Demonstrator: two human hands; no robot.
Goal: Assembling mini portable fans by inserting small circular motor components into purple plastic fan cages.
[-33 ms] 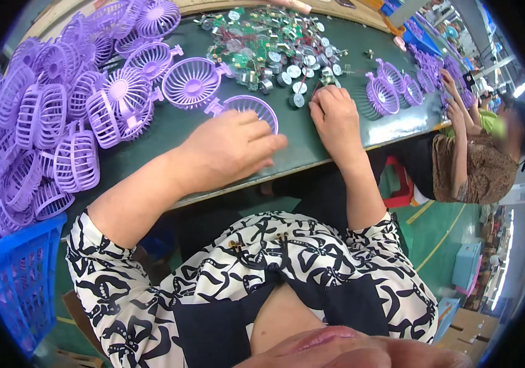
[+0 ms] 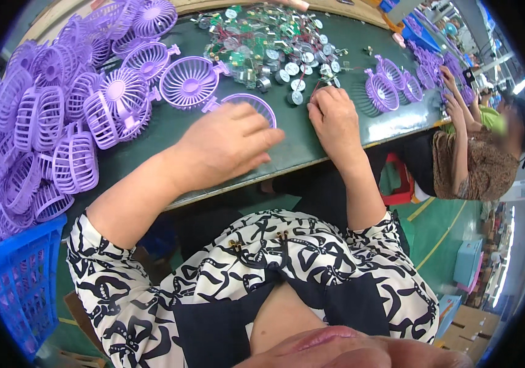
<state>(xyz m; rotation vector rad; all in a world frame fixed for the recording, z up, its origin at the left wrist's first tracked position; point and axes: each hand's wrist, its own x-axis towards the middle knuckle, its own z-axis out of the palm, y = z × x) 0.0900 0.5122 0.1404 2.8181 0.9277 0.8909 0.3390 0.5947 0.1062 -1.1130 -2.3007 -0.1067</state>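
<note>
Sweeping your half-open left hand [image 2: 222, 140] mid-frame could knock the round purple plastic cage [image 2: 265, 108]; right hand [image 2: 336, 116]: hold unclear.

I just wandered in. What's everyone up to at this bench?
A person sits at a green bench. Their left hand is over or against a round purple cage; contact is unclear. Their right hand is at the near edge of a pile of circuit boards and round metal parts; its grip is hidden. More purple cages are heaped at left. Another person works farther right.
</note>
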